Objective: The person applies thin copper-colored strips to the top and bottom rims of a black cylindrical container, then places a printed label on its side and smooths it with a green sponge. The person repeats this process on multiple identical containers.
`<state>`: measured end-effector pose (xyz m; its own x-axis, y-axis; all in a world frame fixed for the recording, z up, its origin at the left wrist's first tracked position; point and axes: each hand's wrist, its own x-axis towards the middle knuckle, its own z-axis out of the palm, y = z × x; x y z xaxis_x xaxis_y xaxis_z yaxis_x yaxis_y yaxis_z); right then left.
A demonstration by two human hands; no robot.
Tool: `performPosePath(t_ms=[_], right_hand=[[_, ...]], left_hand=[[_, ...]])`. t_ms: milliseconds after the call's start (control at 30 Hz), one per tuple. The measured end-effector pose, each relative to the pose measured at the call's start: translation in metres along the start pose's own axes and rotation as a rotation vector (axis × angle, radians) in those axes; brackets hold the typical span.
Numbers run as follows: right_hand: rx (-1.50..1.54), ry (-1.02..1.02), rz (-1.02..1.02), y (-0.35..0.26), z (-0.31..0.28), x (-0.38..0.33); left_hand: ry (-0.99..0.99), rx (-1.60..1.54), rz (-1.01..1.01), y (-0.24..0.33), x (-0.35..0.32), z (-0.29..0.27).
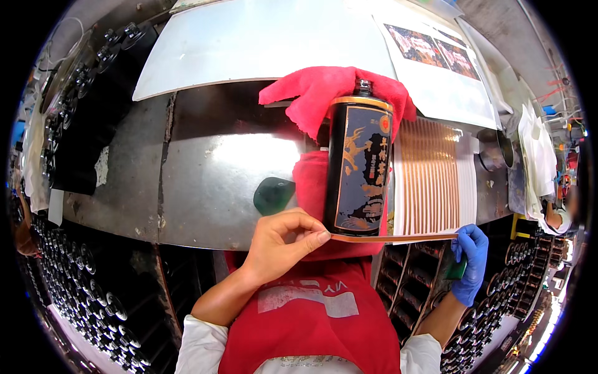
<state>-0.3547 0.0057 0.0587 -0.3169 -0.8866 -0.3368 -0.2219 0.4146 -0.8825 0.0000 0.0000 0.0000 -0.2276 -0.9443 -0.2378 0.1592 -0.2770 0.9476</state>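
Observation:
A black bottle (359, 169) with a gold-and-black picture label and a bare threaded neck lies on a red cloth (311, 181), its base toward me. Along that base runs a thin copper-coloured strip (411, 238), stretched between my hands. My bare left hand (283, 243) pinches one end between thumb and fingertips, right at the base's left corner. In a blue glove, my right hand (471, 262) grips the other end, and a green scraper (456, 269) shows under its fingers. White sheets (466, 187) bearing several similar copper strips lie to the bottle's right.
A dark green flat piece (273, 195) rests on the metal table (212, 206) left of the cloth. Black bottles (93, 93) stand at the left edge. A white board (268, 40) and printed paper (436, 81) cover the back. Racks of bottles (81, 274) stand below the table.

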Motion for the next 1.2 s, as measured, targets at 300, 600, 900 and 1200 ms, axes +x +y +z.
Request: performPosePath(t_ms=[300,600,900,1200], right_hand=[[-0.011,-0.010,0.014,0.009,0.001,0.011],[-0.003,-0.022,0.029,0.024,0.001,0.024],[0.005,-0.050,0.038,0.026,0.000,0.027],[-0.020,-0.037,0.063,0.031,0.009,0.034]], left_hand=[[0.014,-0.049,-0.030,-0.003,0.008,-0.003],[-0.004,-0.070,-0.182,-0.006,0.016,-0.014],[0.133,0.240,0.209,-0.016,0.026,-0.008],[0.059,0.301,0.147,-0.022,0.034,-0.009]])
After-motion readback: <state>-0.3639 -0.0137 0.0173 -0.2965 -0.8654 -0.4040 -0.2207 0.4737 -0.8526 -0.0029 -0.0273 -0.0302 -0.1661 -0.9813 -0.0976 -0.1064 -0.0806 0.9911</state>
